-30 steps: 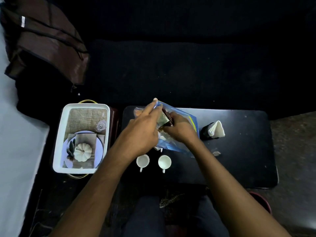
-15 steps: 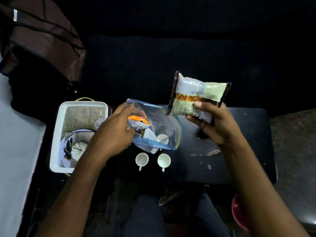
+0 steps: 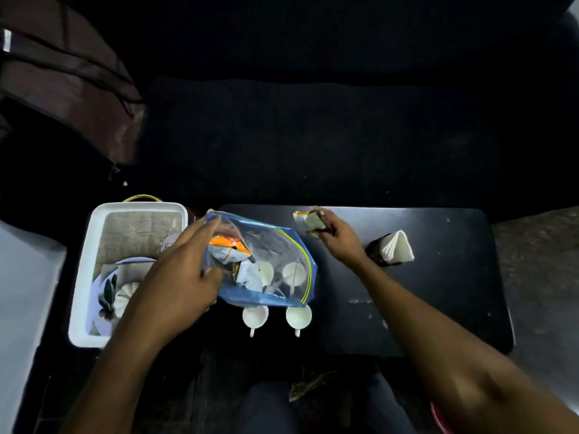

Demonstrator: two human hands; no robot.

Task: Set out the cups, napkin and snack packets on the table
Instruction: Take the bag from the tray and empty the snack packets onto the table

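My left hand [image 3: 178,277] grips the left side of a clear zip bag [image 3: 275,245] with a blue rim, held over the black table [image 3: 438,292]. Inside the bag lie an orange and white snack packet [image 3: 230,249] and two white cups [image 3: 294,272]. My right hand [image 3: 336,234] holds a green and white snack packet [image 3: 308,222] low at the table's far edge. Two small white cups [image 3: 255,316] stand side by side at the near edge, handles toward me. A white folded napkin [image 3: 398,247] stands in a dark holder to the right of my right hand.
A white tray [image 3: 84,277] with a plate and a small white pumpkin sits left of the table, partly under my left forearm. A brown bag [image 3: 72,89] hangs at the upper left. A dark sofa fills the background. A pink rim [image 3: 438,418] shows at the lower right.
My right hand pulled the green and white snack packet out of the zip bag, lifted it, then lowered it to the table's far edge. My left hand kept hold of the bag.
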